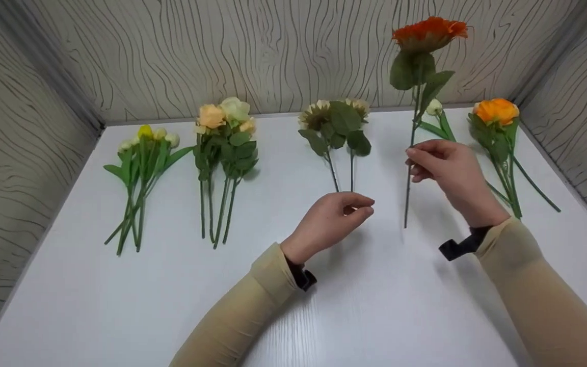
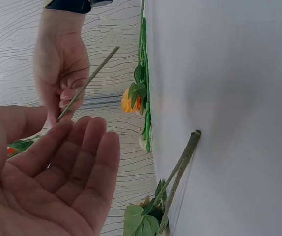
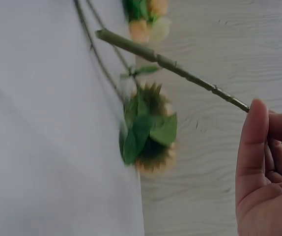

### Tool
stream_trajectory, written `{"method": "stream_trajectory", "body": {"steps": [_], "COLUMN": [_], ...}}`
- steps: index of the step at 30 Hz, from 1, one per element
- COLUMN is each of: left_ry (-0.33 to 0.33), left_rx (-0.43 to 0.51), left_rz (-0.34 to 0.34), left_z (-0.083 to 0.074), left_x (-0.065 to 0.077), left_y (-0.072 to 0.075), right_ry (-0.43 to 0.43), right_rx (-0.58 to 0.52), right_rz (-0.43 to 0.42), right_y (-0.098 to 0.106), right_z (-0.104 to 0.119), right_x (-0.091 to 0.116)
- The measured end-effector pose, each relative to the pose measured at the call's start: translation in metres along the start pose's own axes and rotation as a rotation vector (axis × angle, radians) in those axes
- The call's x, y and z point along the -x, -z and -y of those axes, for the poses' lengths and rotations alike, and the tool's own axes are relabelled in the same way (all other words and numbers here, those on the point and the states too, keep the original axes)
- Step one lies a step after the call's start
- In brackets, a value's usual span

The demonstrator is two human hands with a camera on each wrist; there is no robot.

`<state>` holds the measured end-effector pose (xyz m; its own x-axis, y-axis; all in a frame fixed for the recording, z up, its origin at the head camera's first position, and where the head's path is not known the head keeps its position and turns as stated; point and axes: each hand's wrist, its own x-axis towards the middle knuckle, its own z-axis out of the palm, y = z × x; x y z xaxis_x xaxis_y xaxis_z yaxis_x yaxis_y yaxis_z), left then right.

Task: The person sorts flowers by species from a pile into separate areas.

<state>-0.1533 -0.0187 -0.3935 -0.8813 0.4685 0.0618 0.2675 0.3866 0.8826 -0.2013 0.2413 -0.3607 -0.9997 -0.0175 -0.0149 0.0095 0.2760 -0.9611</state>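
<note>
My right hand (image 1: 449, 173) pinches the stem of an upright red-orange flower (image 1: 430, 34) between thumb and fingers, above the table. In the right wrist view the bare lower stem (image 3: 180, 70) juts out past the thumb. My left hand (image 1: 321, 224) holds nothing; its fingers are softly bent, as the left wrist view shows with the palm (image 2: 47, 196) in sight. Just beyond it lie two pale, cream-petalled flowers (image 1: 337, 120) with broad leaves, their stem ends hidden behind the left hand in the head view.
A bunch of yellow and white tulips (image 1: 145, 153) lies at the left of the white table (image 1: 135, 306). Beside it are peach and cream roses (image 1: 224, 137). Orange flowers (image 1: 497, 113) and a white tulip (image 1: 434, 107) lie right. Patterned walls (image 1: 273, 51) edge the table.
</note>
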Motion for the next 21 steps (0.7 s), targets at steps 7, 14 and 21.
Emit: {"method": "stream_trajectory", "body": {"steps": [7,14,21], "left_ry": [0.048,0.072,0.094], "left_rx": [0.196,0.378,0.360], "left_rz": [0.023,0.020,0.034], "left_z": [0.004,0.005,0.005], "left_x": [-0.004,-0.004,-0.006], "left_y": [0.002,0.004,0.004], "right_ry": [0.052,0.093,0.095], "right_rx": [-0.291,-0.355,-0.312], "right_rz": [0.129,0.167,0.165], "right_y": [-0.046,-0.057,-0.061], "right_z": [0.012,0.010,0.009], "right_x": [0.006,0.008,0.008]}}
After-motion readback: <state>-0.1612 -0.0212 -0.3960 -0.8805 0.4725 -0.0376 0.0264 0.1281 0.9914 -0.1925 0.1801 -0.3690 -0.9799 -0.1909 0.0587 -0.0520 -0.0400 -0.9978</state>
